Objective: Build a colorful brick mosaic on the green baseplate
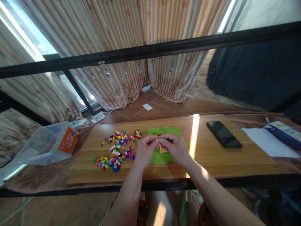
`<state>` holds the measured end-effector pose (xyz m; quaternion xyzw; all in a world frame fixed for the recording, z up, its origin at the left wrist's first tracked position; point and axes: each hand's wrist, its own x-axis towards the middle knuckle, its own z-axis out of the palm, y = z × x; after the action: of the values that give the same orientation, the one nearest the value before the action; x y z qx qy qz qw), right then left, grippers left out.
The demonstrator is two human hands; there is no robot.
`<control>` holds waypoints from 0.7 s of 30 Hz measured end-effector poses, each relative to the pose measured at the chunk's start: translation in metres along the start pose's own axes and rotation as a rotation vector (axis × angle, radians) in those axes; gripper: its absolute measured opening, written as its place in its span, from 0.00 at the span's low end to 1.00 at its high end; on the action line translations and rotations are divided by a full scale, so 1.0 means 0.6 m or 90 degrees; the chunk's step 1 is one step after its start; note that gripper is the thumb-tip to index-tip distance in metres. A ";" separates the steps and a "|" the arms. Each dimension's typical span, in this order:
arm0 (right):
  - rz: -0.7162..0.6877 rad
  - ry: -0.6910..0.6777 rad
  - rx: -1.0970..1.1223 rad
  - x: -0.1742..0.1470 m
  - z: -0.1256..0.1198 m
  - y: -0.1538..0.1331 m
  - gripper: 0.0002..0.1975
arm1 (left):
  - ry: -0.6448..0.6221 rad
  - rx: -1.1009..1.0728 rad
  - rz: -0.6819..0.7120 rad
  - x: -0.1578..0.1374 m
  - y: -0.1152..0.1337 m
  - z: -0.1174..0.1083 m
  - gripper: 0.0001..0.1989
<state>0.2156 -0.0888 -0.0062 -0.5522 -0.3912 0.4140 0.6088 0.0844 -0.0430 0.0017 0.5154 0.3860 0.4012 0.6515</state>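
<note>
My left hand (144, 151) and my right hand (176, 148) meet over a green studded baseplate (164, 130). Thumbs and fingertips come together, pinching small toy bricks (159, 138), of which only bits of red and yellow show. Lower down, partly behind my right fingers, a small cluster of pink, yellow and white bricks (164, 149) sits over the plate. Whether the pinched pieces touch that cluster is hidden by my fingers. Left of my left hand lie loose multicoloured bricks (119, 138) in several heaps.
The wooden board (211, 163) carries a black phone (224, 134) at right. Beyond it lie a white paper sheet (269, 142) and a blue-and-white packet (284, 133). A clear plastic tub (44, 144) with an orange label stands left. A black metal bar (150, 51) crosses behind the board.
</note>
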 end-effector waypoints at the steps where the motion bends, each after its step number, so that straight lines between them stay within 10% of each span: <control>1: 0.005 -0.004 0.003 0.001 0.001 -0.001 0.15 | -0.001 0.002 0.005 0.000 0.000 0.000 0.08; 12: 0.118 -0.036 0.161 0.005 -0.009 -0.002 0.17 | -0.044 0.029 0.021 0.016 -0.005 -0.018 0.07; 21: -0.101 0.089 -0.335 0.032 -0.062 0.024 0.11 | 0.138 0.776 0.048 0.038 -0.012 -0.096 0.10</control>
<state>0.2562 -0.0830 -0.0234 -0.6859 -0.4844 0.2105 0.5006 0.0413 -0.0023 -0.0170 0.7643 0.5913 0.1812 0.1825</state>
